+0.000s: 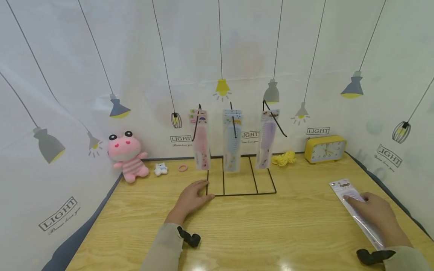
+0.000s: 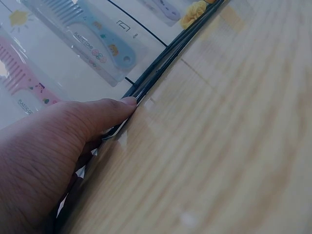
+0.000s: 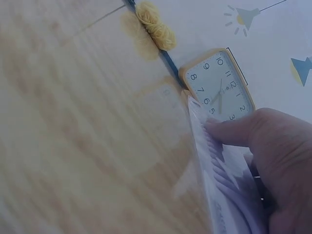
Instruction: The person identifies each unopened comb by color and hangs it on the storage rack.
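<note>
My left hand (image 1: 191, 200) lies at the front left corner of a black wire rack (image 1: 249, 195), holding it with the thumb along the front bar and the fingers at the side bar. Packaged plastic combs hang from the rack's hooks: pink comb (image 1: 201, 141) on the left, blue comb (image 1: 232, 139) in the middle, purple comb (image 1: 268, 135) on the right. Off to the right, my right hand (image 1: 376, 214) grips another packaged purple comb (image 3: 222, 180), thumb on its front face. That pack tilts above the wooden table (image 1: 288, 229); its other fingers are mostly hidden.
A yellow alarm clock (image 1: 326, 149) stands at the back right, beside a bundle of yellow cord (image 1: 284, 158). Along the back left are a pink plush toy (image 1: 129, 156), a small white bear figure (image 1: 161, 169) and a pink ring (image 1: 182, 168). A lamp-printed sheet (image 1: 190, 56) encloses the table.
</note>
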`<action>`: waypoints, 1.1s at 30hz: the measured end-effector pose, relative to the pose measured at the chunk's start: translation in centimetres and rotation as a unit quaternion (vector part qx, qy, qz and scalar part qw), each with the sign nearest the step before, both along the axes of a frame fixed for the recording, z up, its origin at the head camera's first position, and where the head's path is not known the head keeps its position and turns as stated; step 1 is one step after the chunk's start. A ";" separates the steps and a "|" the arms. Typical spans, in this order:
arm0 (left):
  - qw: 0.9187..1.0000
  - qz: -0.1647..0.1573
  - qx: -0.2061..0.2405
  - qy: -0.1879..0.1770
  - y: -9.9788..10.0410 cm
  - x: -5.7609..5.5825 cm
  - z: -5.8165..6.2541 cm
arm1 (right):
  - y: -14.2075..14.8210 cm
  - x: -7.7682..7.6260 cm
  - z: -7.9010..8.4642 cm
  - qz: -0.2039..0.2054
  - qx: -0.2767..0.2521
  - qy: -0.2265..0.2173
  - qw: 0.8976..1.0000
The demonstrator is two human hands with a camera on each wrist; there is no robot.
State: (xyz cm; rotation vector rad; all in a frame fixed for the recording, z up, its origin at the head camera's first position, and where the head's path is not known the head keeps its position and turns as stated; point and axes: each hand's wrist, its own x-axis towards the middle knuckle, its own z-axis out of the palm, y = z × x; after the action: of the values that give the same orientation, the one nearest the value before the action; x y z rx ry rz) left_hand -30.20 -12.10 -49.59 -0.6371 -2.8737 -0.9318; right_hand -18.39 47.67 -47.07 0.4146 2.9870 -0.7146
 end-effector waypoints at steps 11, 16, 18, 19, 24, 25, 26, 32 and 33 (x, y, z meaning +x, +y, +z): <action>1.000 0.000 0.002 -0.003 0.0 0.2 -0.1 | -0.5 0.1 -0.4 0.001 -0.007 0.039 0.999; 1.000 0.001 0.001 -0.001 0.0 0.1 -0.1 | -0.5 0.2 -0.3 0.013 -0.003 0.065 0.998; 1.000 0.000 0.000 -0.002 0.0 0.1 -0.1 | -0.5 0.2 -0.3 0.016 -0.004 0.069 0.997; 1.000 -0.002 0.001 -0.001 -0.1 0.1 -0.1 | -0.6 0.2 -0.3 0.017 -0.005 0.073 0.997; 1.000 0.002 -0.001 -0.007 -0.1 0.1 -0.1 | -1.0 0.2 -0.1 0.015 -0.019 0.088 0.996; 1.000 0.001 0.001 -0.005 -0.1 0.2 -0.1 | -1.1 0.2 0.0 0.013 -0.024 0.090 0.996; 1.000 0.002 0.000 -0.004 -0.1 0.2 -0.1 | -1.3 0.1 0.1 0.009 -0.030 0.091 0.995; 1.000 -0.001 0.005 0.004 0.0 0.4 0.1 | -3.0 0.1 1.4 -0.015 -0.095 0.116 0.989; 1.000 0.000 0.005 0.002 0.0 0.4 0.2 | -3.4 0.1 1.8 -0.016 -0.104 0.119 0.987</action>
State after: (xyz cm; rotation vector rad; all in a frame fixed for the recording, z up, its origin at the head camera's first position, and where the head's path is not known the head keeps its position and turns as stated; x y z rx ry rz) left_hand -29.85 -12.07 -49.37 -0.6381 -2.8628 -0.9431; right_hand -18.34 44.31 -45.29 0.3902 3.0797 -1.1420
